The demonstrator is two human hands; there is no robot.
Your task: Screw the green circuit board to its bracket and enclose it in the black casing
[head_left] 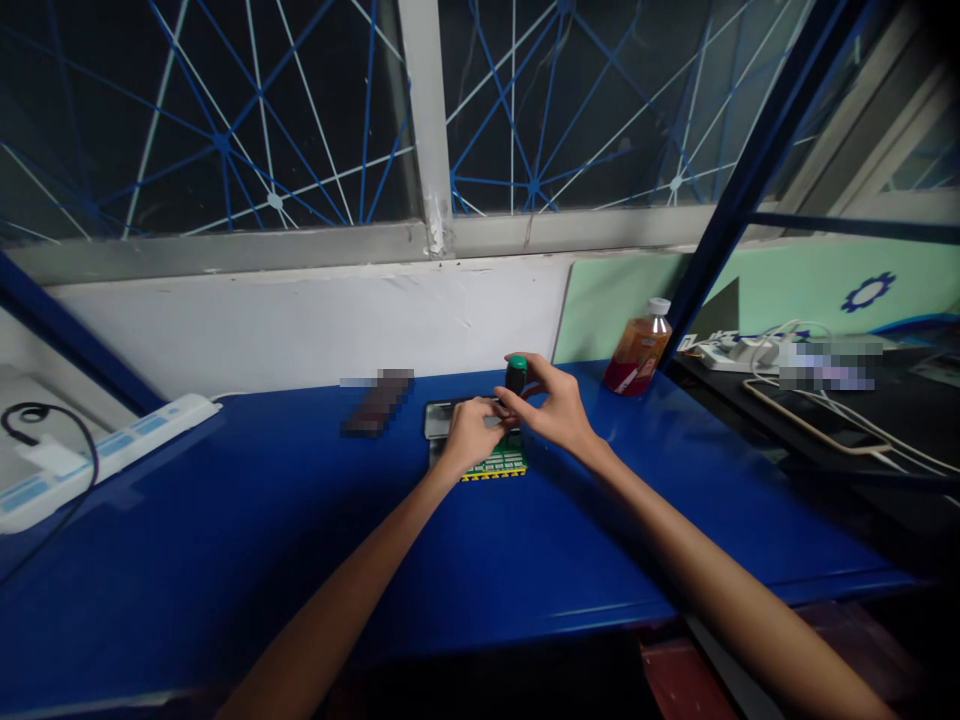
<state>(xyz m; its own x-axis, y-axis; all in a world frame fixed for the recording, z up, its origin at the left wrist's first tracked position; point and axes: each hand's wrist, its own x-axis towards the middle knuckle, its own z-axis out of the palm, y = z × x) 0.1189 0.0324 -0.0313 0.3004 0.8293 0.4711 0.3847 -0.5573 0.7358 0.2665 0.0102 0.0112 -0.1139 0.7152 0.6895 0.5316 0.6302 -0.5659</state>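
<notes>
In the head view, my right hand is closed around a screwdriver with a black handle and a green top end. The handle stands upright; its lower end is hidden by my fingers. My left hand is beside it, fingers bent and pressed together just below the handle. What those fingers hold, if anything, cannot be made out. Under both hands lies an open case, green inside with small pale pieces in rows and a yellow-and-black front edge. Its grey lid part shows behind my left hand.
A blue table bears everything. A dark, partly blurred object lies left of the case. At the back right stands a drink bottle. A white power strip is at the left. A phone and cables are on the right.
</notes>
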